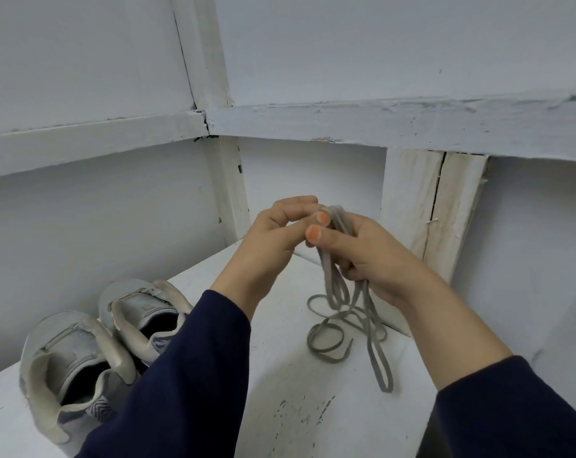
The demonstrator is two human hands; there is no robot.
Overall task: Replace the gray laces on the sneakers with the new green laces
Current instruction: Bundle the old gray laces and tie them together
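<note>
White painted shelf (280, 375), corner. Gray laces (341, 221) out of both sneakers (81, 352), bundled in right hand (376, 256) grasp, loops trailing on shelf. Left hand (273, 236) fingers curled at bundle top, pinch unclear. Green laces unseen; relacing probably all left.

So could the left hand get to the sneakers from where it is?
Probably yes. The sneakers sit on the shelf beside its own sleeve, nothing in between. The left hand is busy up by the gray laces the right hand grips, so it would have to leave those first.
</note>
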